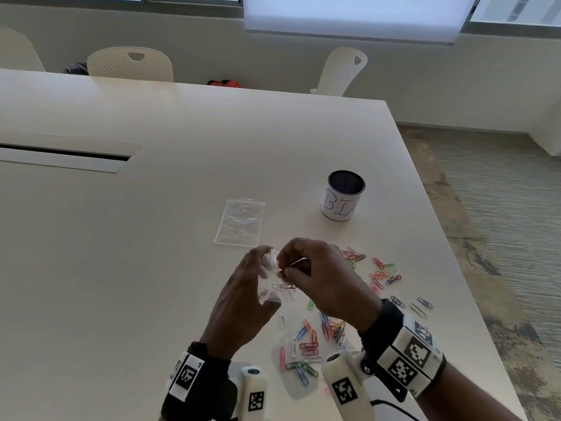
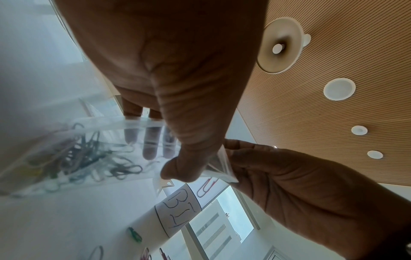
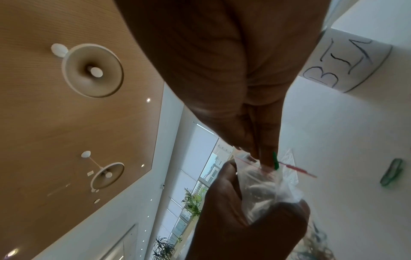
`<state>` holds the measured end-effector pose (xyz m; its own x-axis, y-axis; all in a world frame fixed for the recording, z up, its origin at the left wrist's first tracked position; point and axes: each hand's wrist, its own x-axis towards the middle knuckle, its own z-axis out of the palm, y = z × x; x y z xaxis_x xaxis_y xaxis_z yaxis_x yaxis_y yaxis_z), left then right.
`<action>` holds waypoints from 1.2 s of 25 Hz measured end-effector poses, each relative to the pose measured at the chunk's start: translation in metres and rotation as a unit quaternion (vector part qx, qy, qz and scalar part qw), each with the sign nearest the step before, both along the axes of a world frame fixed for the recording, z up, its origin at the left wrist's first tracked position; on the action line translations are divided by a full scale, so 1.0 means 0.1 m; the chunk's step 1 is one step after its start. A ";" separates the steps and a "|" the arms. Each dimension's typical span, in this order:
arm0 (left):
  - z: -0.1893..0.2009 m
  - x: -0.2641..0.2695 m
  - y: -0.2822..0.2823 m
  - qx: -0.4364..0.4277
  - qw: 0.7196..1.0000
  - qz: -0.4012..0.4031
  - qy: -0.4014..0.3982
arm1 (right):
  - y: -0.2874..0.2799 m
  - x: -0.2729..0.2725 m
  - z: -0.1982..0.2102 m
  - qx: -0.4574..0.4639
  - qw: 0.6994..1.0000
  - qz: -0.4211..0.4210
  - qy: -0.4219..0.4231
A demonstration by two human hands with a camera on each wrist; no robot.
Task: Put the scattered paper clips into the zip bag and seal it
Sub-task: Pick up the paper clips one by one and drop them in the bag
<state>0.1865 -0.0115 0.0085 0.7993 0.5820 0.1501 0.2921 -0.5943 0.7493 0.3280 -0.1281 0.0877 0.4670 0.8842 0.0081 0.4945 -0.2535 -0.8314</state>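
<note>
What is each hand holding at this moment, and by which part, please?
Left hand grips the zip bag around its body; right hand pinches a green paper clip at the bag's mouth.

A spare bag (image 1: 239, 222) lies left of the cup (image 1: 345, 196), behind the scattered clips (image 1: 315, 338).

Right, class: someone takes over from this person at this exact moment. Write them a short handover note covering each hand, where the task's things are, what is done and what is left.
Left hand: grips the zip bag above the table, mouth unsealed.
Right hand: fingertips at the bag's mouth, pinching a green paper clip.
Done: several clips are already inside the bag.
Left: many loose clips lie scattered on the table to the near right; bag them all, then press the zip shut.
Also there: a second clear bag lying flat farther back and a cup marked BIN, both untouched.
</note>
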 end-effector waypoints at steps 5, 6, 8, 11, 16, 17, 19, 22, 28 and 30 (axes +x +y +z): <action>-0.01 -0.02 0.01 0.006 1.000 0.001 -0.011 | -0.02 0.03 0.00 0.021 0.998 -0.007 -0.053; -0.01 -0.02 0.01 0.004 1.000 0.003 -0.015 | -0.04 0.05 0.00 0.017 0.997 -0.016 -0.070; -0.01 -0.02 0.01 -0.003 1.000 0.005 -0.024 | -0.07 0.07 0.00 -0.015 0.996 -0.027 -0.087; 0.01 -0.01 -0.01 -0.012 1.000 0.001 -0.028 | -0.08 0.07 0.02 -0.093 0.995 -0.016 -0.001; 0.03 0.03 -0.04 -0.012 1.000 -0.009 -0.019 | -0.07 0.03 0.06 -0.076 0.996 -0.037 0.029; 0.03 0.03 -0.04 -0.010 1.000 -0.010 -0.019 | -0.06 0.04 0.07 -0.057 0.997 -0.042 0.030; 0.01 0.04 -0.05 -0.007 1.000 -0.014 -0.019 | -0.06 0.03 0.08 -0.016 0.998 -0.038 0.044; 0.02 0.07 -0.05 -0.020 1.000 -0.013 -0.018 | -0.07 0.02 0.09 0.031 0.999 -0.027 0.032; 0.12 0.12 -0.07 -0.070 0.996 -0.010 -0.062 | -0.18 0.17 0.14 0.067 0.993 -0.085 -0.051; 0.16 0.14 -0.09 -0.079 0.994 -0.013 -0.076 | -0.24 0.25 0.10 0.043 0.991 -0.109 -0.070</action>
<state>0.2004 -0.0205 0.0242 0.7899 0.5867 0.1784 0.1546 -0.4721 0.8679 0.3525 -0.1516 0.0975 0.6361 0.7556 0.1564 0.5471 -0.2987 -0.7820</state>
